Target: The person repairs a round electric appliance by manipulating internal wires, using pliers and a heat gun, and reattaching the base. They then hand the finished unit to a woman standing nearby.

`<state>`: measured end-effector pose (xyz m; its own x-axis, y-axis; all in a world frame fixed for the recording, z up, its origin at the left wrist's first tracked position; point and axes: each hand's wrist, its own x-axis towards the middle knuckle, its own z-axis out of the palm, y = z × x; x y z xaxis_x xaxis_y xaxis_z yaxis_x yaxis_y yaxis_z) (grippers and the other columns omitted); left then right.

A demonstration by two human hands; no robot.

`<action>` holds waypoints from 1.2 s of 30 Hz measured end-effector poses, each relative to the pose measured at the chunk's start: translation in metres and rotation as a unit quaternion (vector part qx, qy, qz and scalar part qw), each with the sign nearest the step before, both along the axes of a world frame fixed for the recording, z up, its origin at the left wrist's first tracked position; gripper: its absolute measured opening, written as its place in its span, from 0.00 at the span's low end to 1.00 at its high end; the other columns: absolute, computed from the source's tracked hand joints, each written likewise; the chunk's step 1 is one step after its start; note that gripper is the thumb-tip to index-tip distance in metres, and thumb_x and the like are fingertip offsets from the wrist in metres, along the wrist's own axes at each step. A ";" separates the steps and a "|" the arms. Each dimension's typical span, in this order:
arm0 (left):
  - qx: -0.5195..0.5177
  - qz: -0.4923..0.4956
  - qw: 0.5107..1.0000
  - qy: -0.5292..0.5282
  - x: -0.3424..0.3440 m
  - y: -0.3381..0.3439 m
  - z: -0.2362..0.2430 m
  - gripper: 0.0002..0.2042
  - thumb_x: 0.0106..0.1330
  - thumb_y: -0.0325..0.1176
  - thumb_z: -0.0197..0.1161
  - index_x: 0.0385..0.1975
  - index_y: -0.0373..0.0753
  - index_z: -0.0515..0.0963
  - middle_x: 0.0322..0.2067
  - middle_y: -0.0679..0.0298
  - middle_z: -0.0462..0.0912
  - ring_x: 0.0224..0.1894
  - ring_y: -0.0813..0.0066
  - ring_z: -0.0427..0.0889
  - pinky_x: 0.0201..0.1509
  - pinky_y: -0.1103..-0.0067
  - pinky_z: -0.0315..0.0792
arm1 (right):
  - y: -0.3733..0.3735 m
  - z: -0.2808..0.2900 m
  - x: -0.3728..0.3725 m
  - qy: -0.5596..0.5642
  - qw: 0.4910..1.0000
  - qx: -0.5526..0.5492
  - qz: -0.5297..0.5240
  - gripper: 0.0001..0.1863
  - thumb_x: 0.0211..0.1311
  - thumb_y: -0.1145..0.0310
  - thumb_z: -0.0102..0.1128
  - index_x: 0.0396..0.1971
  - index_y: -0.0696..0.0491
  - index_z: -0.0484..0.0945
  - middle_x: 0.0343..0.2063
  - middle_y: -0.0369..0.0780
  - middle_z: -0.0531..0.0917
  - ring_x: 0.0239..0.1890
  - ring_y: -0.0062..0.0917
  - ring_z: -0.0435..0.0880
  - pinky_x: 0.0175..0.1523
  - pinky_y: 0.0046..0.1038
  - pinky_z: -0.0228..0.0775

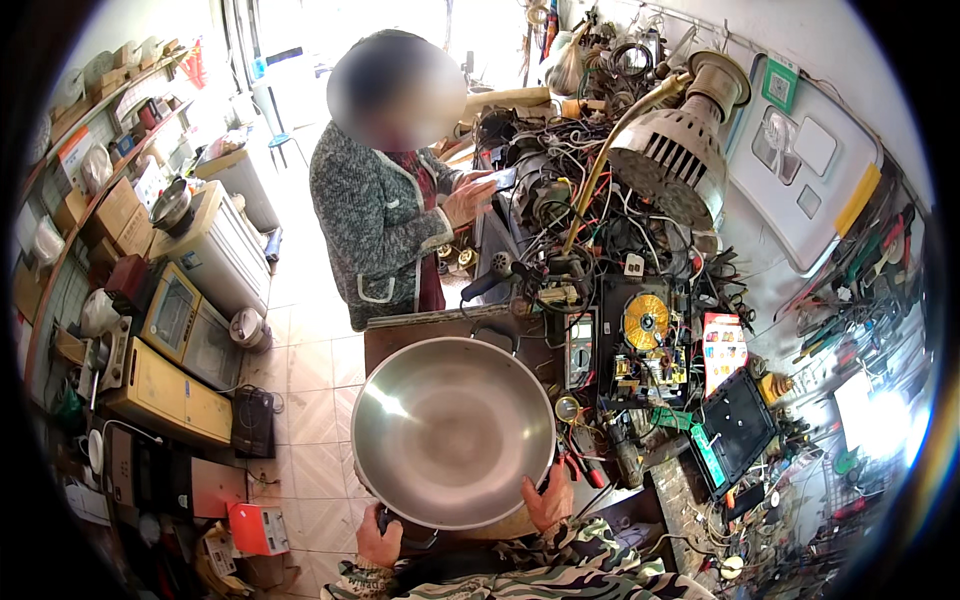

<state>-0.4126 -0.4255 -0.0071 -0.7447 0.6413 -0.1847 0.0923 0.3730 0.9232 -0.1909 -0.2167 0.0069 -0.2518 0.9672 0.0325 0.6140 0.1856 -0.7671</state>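
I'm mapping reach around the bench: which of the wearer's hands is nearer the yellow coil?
Right. The right hand is at the near right rim of the pan, below and left of the coil; the left hand is farther off, at the near left rim.

Pale tiled floor [312, 445], cluttered shelves [98, 195], white wall [840, 48], bright light [300, 30] beyond.

Brown bench [538, 352], crowded. Meter [580, 352], opened unit with yellow coil [646, 322], red-handled pliers [572, 468] lie right of wide metal pan [453, 430]. Pan's underside hidden, contact unclear. Tangled cables [585, 185] heaped at far end. Pale tiled floor [312, 405] carries white pot [250, 329], left side.
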 end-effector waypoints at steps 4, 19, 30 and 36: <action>0.100 0.014 0.992 -0.078 -0.007 0.010 0.024 0.34 0.58 0.27 0.64 0.65 0.28 0.59 0.55 0.49 0.74 0.53 0.63 0.78 0.56 0.72 0.74 | 0.001 -0.005 -0.002 0.029 0.999 0.014 0.000 0.20 0.55 0.64 0.69 0.43 0.59 0.75 0.31 0.54 0.82 0.35 0.54 0.81 0.39 0.47 0.71; 0.055 -0.050 0.996 0.058 -0.033 0.042 0.005 0.43 0.56 0.37 0.62 0.69 0.23 0.50 0.63 0.36 0.61 0.64 0.40 0.64 0.70 0.57 0.56 | -0.009 0.014 -0.011 -0.075 0.995 -0.030 -0.061 0.20 0.60 0.63 0.63 0.46 0.61 0.74 0.31 0.56 0.84 0.36 0.54 0.84 0.40 0.46 0.74; 0.059 -0.050 0.995 0.060 -0.033 0.038 -0.005 0.41 0.58 0.36 0.58 0.69 0.20 0.48 0.66 0.33 0.57 0.66 0.34 0.59 0.72 0.54 0.52 | -0.010 0.013 -0.017 -0.073 0.995 -0.050 -0.048 0.20 0.61 0.60 0.61 0.45 0.58 0.73 0.35 0.55 0.82 0.38 0.53 0.82 0.40 0.47 0.73; 0.036 -0.050 0.996 0.061 -0.032 0.038 -0.005 0.41 0.59 0.35 0.59 0.70 0.22 0.49 0.66 0.35 0.57 0.67 0.37 0.60 0.72 0.56 0.52 | -0.008 0.006 -0.008 -0.074 0.995 -0.052 -0.034 0.21 0.62 0.61 0.62 0.48 0.60 0.72 0.34 0.55 0.84 0.37 0.54 0.83 0.39 0.48 0.73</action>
<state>-0.4446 -0.3875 -0.0125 -0.6908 0.7215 -0.0479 0.2383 0.2897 0.9270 -0.1993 -0.2244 0.0134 -0.1798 0.9784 -0.1015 0.7297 0.0635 -0.6808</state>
